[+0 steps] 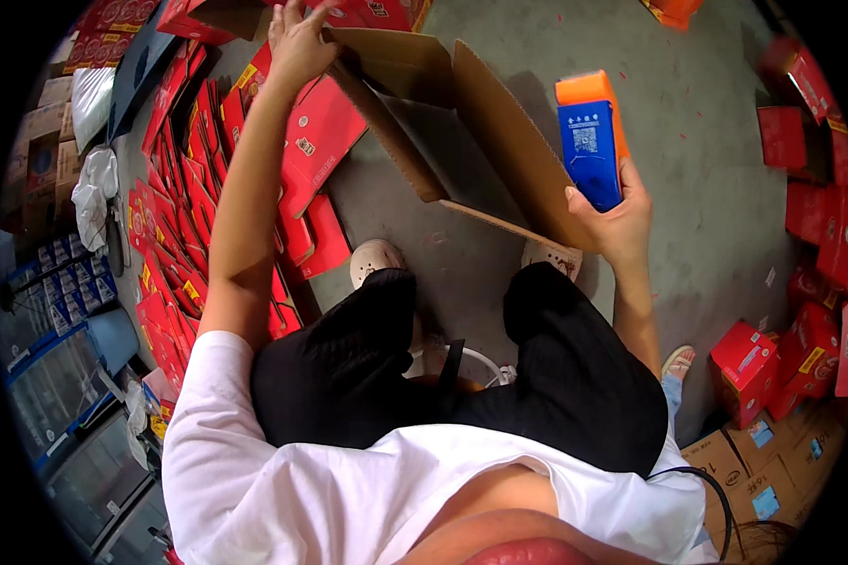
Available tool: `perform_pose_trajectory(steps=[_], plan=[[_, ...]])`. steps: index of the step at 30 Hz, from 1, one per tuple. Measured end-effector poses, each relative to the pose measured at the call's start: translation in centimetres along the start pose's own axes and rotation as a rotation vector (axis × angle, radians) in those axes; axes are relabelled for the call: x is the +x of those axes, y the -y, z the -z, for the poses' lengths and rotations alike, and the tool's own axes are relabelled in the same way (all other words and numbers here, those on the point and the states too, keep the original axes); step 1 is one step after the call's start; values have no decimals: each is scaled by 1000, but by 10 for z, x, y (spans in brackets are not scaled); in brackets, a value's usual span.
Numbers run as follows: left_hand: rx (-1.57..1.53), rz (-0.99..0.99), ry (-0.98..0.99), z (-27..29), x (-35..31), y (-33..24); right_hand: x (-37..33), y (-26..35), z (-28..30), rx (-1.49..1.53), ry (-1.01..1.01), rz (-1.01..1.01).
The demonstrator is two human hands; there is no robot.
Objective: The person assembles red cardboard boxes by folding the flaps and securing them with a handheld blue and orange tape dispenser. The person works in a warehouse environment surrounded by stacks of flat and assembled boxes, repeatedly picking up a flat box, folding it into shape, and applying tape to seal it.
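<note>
In front of me an open cardboard box stands tilted over the floor, its brown inner walls and raised flaps showing. My left hand grips its far left corner, with the fingers bent near the top edge of the view. My right hand is closed round a blue tape dispenser loaded with a wide roll of orange tape. The dispenser is upright just right of the box's right wall. Part of the box's underside and the tips of my left fingers are hidden.
Many flattened red cartons lean in a pile at my left. Red boxes stand at the right, above brown cartons. Clear plastic bins are at the lower left. A person's sandalled foot shows beside my right arm.
</note>
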State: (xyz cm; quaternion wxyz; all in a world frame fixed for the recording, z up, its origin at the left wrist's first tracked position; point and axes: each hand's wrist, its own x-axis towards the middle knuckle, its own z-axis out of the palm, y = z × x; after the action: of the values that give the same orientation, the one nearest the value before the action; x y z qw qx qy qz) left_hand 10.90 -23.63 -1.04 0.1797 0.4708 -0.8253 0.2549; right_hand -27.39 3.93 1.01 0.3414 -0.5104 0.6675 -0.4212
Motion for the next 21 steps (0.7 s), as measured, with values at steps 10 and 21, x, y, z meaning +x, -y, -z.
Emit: perform_pose_trajectory(steps=[10,21], plan=[[251,-191,1045,86,-44,-143,91,29,-23,-153,-148,378],[-928,-529,1299,98,-40,-55,-8,-10,45,293,430,3]])
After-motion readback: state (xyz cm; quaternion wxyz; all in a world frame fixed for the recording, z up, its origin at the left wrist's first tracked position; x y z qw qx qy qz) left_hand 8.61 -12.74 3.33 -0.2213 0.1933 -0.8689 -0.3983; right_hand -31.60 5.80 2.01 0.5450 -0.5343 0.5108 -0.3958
